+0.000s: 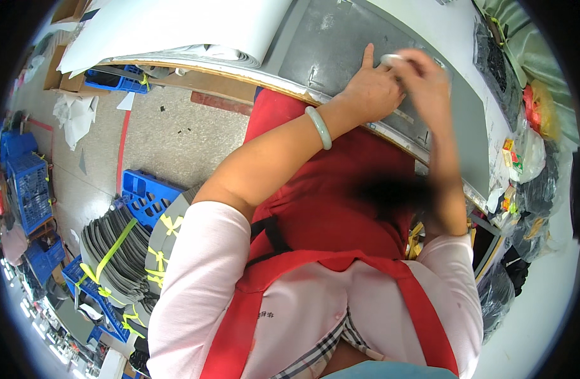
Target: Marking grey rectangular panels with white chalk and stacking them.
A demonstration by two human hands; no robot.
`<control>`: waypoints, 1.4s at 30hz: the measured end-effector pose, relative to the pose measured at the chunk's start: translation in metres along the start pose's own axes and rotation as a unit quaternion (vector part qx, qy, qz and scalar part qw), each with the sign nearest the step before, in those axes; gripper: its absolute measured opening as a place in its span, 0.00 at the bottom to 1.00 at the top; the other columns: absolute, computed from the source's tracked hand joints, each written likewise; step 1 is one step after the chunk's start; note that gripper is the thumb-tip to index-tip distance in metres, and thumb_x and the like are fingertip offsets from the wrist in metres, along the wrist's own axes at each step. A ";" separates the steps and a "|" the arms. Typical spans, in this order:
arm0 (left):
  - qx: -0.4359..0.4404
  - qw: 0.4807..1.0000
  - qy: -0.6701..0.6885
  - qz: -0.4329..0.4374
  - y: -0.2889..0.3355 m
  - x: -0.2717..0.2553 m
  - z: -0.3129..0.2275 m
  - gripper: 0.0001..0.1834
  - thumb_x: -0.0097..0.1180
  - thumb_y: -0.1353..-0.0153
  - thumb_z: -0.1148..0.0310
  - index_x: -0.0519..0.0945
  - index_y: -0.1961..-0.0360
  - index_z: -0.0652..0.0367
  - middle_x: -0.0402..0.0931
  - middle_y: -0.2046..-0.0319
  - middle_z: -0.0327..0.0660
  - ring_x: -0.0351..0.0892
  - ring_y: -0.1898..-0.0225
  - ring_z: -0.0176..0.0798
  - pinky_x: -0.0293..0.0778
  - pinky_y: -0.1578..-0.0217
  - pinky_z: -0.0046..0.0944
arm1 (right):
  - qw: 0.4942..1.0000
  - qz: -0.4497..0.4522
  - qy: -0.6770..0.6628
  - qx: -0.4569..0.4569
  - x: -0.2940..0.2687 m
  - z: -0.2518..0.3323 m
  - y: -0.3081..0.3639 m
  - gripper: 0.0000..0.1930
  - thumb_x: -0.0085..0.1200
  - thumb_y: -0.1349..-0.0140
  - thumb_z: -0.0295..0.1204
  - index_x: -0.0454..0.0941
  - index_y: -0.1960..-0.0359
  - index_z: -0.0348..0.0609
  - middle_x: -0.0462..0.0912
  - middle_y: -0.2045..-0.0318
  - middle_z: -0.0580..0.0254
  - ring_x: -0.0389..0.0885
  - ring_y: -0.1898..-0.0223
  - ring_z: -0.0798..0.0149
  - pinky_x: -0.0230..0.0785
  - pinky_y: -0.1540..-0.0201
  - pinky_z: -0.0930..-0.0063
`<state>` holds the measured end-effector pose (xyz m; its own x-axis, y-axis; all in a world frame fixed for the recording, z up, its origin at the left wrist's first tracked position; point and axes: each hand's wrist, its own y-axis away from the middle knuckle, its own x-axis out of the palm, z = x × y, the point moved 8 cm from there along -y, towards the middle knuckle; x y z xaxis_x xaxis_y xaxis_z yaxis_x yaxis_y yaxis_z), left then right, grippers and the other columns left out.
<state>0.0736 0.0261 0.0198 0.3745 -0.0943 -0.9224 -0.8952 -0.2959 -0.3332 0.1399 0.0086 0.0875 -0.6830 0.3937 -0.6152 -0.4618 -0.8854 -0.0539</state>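
My left hand (pixel 373 93), a pale green bangle (pixel 319 128) on its wrist, lies on the dark grey panel (pixel 328 38). One finger points away from me, apart from the others, whose tips are partly hidden by my right hand. Blurred by motion, my right hand (pixel 427 88) bends over the left one with its fingers closed. A small white piece (pixel 391 59) shows at its fingertips; its kind is too small and smeared to tell. Slots and small marks show in the panel, which lies on a grey sheet (pixel 470 126) on the table.
A stack of large white sheets (pixel 176 25) covers the table's left part. Plastic bags (pixel 536 158) and small packets line the right side. Blue crates (pixel 145 192) and bundled grey pieces (pixel 113 246) tied with yellow-green strips stand on the left. A red apron (pixel 328 215) hangs against the table edge.
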 end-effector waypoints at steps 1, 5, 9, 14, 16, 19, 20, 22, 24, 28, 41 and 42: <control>0.006 1.000 0.003 -0.004 -0.005 -0.002 -0.004 0.21 0.47 0.29 0.52 0.79 0.41 0.46 0.72 0.37 0.39 0.64 0.31 0.45 0.48 0.32 0.74 | 0.996 -0.080 0.050 0.006 -0.040 -0.027 0.002 0.10 0.63 0.36 0.33 0.84 0.59 0.38 0.83 0.67 0.67 0.78 0.64 0.73 0.71 0.56 0.76; 0.016 0.998 0.052 -0.042 -0.007 -0.009 -0.006 0.19 0.52 0.30 0.56 0.81 0.43 0.48 0.73 0.39 0.39 0.64 0.31 0.45 0.49 0.32 0.74 | 0.958 -0.198 0.193 0.082 -0.125 -0.153 0.025 0.12 0.66 0.39 0.34 0.84 0.61 0.38 0.84 0.67 0.64 0.78 0.65 0.71 0.71 0.58 0.76; 0.014 0.996 0.056 -0.068 -0.004 -0.013 -0.001 0.18 0.51 0.30 0.57 0.80 0.43 0.48 0.73 0.39 0.39 0.63 0.30 0.45 0.50 0.32 0.73 | 0.962 -0.239 -0.013 0.130 -0.133 -0.176 0.031 0.13 0.66 0.37 0.37 0.84 0.64 0.38 0.82 0.67 0.70 0.77 0.67 0.73 0.69 0.60 0.78; 0.017 0.994 0.068 -0.088 -0.002 -0.017 -0.003 0.18 0.52 0.30 0.59 0.80 0.43 0.49 0.74 0.40 0.40 0.66 0.33 0.47 0.54 0.31 0.66 | 0.921 -0.138 -0.287 0.223 -0.129 -0.190 0.032 0.11 0.65 0.35 0.37 0.84 0.55 0.48 0.82 0.59 0.73 0.77 0.57 0.76 0.67 0.52 0.81; 0.018 0.990 0.078 -0.113 0.002 -0.023 0.000 0.17 0.54 0.32 0.61 0.81 0.44 0.49 0.75 0.41 0.40 0.70 0.36 0.47 0.56 0.32 0.63 | 0.948 -0.107 -0.222 0.202 -0.101 -0.161 0.036 0.11 0.65 0.35 0.37 0.83 0.55 0.48 0.82 0.59 0.73 0.77 0.56 0.76 0.67 0.51 0.81; 0.091 0.973 0.180 -0.111 0.014 -0.041 -0.025 0.18 0.59 0.41 0.71 0.82 0.48 0.53 0.78 0.49 0.41 0.77 0.48 0.48 0.68 0.43 0.52 | 0.975 -0.100 -0.115 0.165 -0.101 -0.163 0.040 0.11 0.63 0.33 0.37 0.83 0.55 0.48 0.83 0.58 0.72 0.77 0.54 0.75 0.69 0.50 0.79; 0.111 0.968 0.206 -0.094 0.026 -0.052 -0.048 0.19 0.60 0.43 0.73 0.82 0.49 0.54 0.79 0.52 0.41 0.78 0.52 0.49 0.71 0.47 0.50 | 0.965 -0.120 -0.190 0.138 -0.109 -0.169 0.044 0.12 0.63 0.33 0.38 0.82 0.53 0.48 0.82 0.57 0.71 0.76 0.51 0.74 0.66 0.45 0.77; 0.177 0.938 0.258 -0.151 0.061 -0.071 -0.083 0.13 0.60 0.44 0.74 0.84 0.56 0.57 0.80 0.58 0.43 0.80 0.57 0.48 0.75 0.54 0.44 | 0.946 -0.135 -0.275 0.109 -0.117 -0.168 0.048 0.13 0.62 0.33 0.38 0.82 0.52 0.48 0.82 0.55 0.70 0.75 0.49 0.72 0.62 0.40 0.75; 0.213 0.924 0.303 -0.098 0.070 -0.070 -0.096 0.11 0.60 0.43 0.74 0.85 0.57 0.58 0.80 0.60 0.42 0.80 0.58 0.46 0.76 0.56 0.44 | 0.915 -0.232 -0.321 0.079 -0.161 -0.152 0.055 0.15 0.56 0.29 0.38 0.78 0.45 0.47 0.81 0.50 0.68 0.75 0.46 0.69 0.64 0.37 0.70; 0.102 0.961 0.254 -0.037 0.045 -0.050 -0.071 0.14 0.66 0.45 0.68 0.85 0.57 0.57 0.80 0.58 0.41 0.77 0.53 0.48 0.72 0.49 0.45 | 0.829 -0.274 -0.484 0.052 -0.190 -0.137 0.056 0.20 0.51 0.26 0.39 0.71 0.37 0.45 0.79 0.45 0.61 0.75 0.41 0.64 0.65 0.34 0.64; 0.096 0.953 0.271 0.092 0.001 -0.032 -0.044 0.13 0.68 0.44 0.68 0.86 0.58 0.61 0.81 0.58 0.46 0.81 0.58 0.56 0.77 0.55 0.49 | 0.740 -0.249 -0.623 0.049 -0.184 -0.203 0.087 0.25 0.55 0.28 0.40 0.68 0.33 0.45 0.78 0.40 0.54 0.78 0.41 0.53 0.73 0.38 0.54; 0.103 0.951 0.274 0.096 0.000 -0.033 -0.044 0.13 0.68 0.44 0.68 0.86 0.58 0.61 0.81 0.58 0.46 0.81 0.58 0.56 0.77 0.55 0.49 | 0.736 -0.248 -0.628 0.036 -0.185 -0.204 0.087 0.25 0.56 0.28 0.40 0.68 0.34 0.45 0.78 0.41 0.55 0.79 0.42 0.54 0.74 0.39 0.54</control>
<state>0.0721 -0.0130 0.0588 0.2184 -0.6261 -0.7485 -0.9671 -0.0360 -0.2520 0.3421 -0.1914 0.0365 -0.3832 0.6226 0.6823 -0.8293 -0.5571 0.0426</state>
